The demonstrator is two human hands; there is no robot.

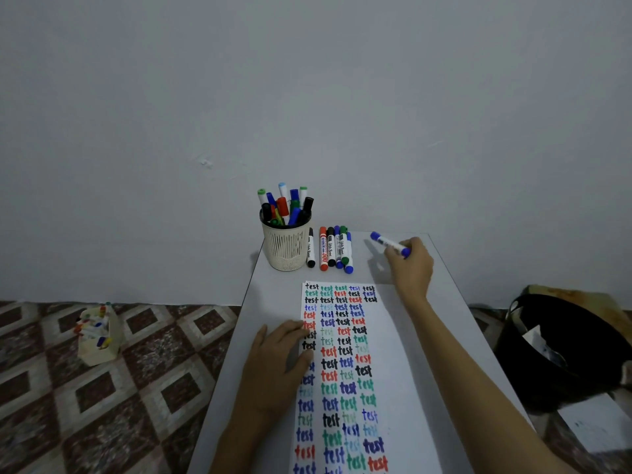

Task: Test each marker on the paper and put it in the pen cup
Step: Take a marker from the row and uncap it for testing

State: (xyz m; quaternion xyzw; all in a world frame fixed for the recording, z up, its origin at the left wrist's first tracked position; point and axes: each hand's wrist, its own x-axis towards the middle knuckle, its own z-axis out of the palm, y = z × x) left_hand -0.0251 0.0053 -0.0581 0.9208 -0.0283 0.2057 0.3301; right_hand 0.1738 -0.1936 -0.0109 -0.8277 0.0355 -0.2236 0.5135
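- The sheet of paper (403,343) lies lengthwise on the grey table (455,302), running away from the camera. It carries columns of the word "test" in black, red, green and blue, and only its right strip is bare.
- The left hand (277,357) rests flat on the paper's left edge with its fingers straight, pinning the sheet and gripping nothing.
- The right hand (412,265) is off the paper's far right corner, over the table. Its fingers are curled round a blue marker (390,243) held slantwise, with its far end pointing up and to the left. The marker looks capped at both ends, though the detail is small.
- The pen cup (286,248), a cream slotted one, stands at the table's far left and is already crowded with upright markers.
- A row of about six loose markers (333,249) lies side by side just right of the cup: black, red, blue and green.
- Judged from this, the task is well along. Many markers are tested and stowed; the held one and the row are still to go.
- On the tiled floor to the left sits a pale bag of markers (97,336); to the right stands a black bin (564,354).
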